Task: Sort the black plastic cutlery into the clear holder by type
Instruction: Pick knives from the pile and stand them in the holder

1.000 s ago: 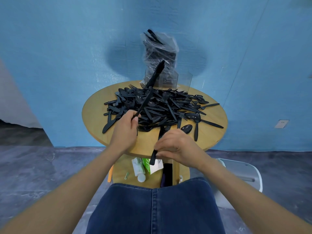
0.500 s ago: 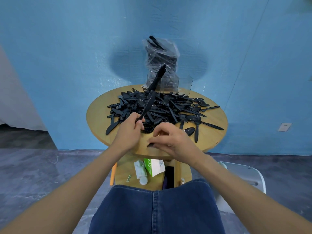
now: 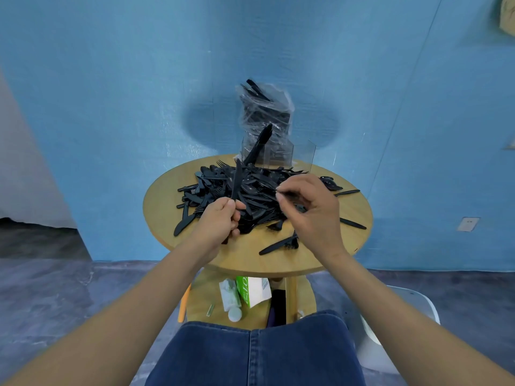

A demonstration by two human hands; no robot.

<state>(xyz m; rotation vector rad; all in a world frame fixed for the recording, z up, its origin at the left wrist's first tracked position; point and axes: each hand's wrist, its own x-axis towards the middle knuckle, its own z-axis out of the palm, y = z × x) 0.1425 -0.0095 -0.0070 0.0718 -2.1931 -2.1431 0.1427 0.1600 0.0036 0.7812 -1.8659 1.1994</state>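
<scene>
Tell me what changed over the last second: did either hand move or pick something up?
The right hand left the table's near edge, moved forward over the cutlery pile, and now pinches a thin black piece there. The left hand stayed put, holding its knife, which now stands more upright. The clear holder, wrapped bundle and table are unchanged.

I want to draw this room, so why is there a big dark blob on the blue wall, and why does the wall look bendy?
Head view: the dark blob is a soft shadow on the wall around the plastic-wrapped cutlery bag; head view: the wide-angle lens bows straight lines near the edges; head view: the clear holder shows faint glints; the black cutlery pile blends together, hard to separate.
</scene>
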